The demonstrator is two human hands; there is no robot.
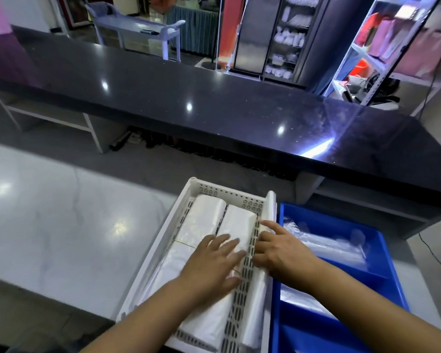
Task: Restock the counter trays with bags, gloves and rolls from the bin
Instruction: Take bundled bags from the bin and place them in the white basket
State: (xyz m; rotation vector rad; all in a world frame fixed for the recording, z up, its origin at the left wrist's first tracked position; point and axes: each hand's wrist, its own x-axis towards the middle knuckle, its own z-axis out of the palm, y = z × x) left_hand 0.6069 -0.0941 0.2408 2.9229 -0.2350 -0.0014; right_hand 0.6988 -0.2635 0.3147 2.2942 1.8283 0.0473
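A white perforated tray (181, 215) lies in front of me on the pale counter, with a perforated divider down its right side. Two white bundles of plastic bags (237, 222) lie side by side in its wide compartment, and a narrow white bundle (255, 309) fills the slim right compartment. My left hand (214, 261) presses flat with spread fingers on the right bundle. My right hand (275, 248) rests with straight fingers on the divider and the narrow bundle. To the right stands a blue bin (390, 253) holding clear plastic packs (323, 240).
A long black raised countertop (214, 108) runs across beyond the trays, with open shelving under it. Behind it stand a pale blue bench, a wardrobe rack and a shelf of pink bags. The pale counter (61, 225) stretches to the left.
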